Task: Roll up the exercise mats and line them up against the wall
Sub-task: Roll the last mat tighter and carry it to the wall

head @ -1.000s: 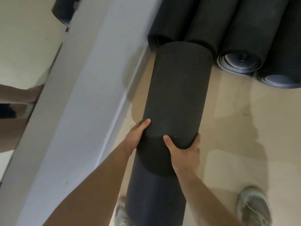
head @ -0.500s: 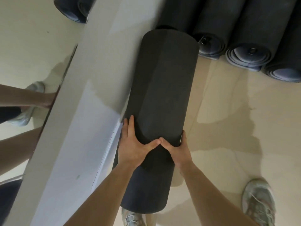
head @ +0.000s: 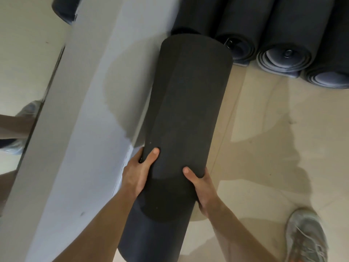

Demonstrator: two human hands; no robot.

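A dark rolled exercise mat fills the middle of the view, lying lengthwise alongside the white wall. My left hand grips its left side, thumb on top and fingers hidden between mat and wall. My right hand grips its right side, thumb on top and fingers underneath. The mat's far end is close to several rolled mats lined up at the top. Whether the held mat touches the floor is hidden.
Beige floor spreads out to the right. My grey shoe stands at the lower right. A mirror on the left reflects a leg, a shoe and a mat end.
My hands have moved apart from the top of the roll to its two sides. The mat has shifted a little away from the wall, toward the row of rolled mats.
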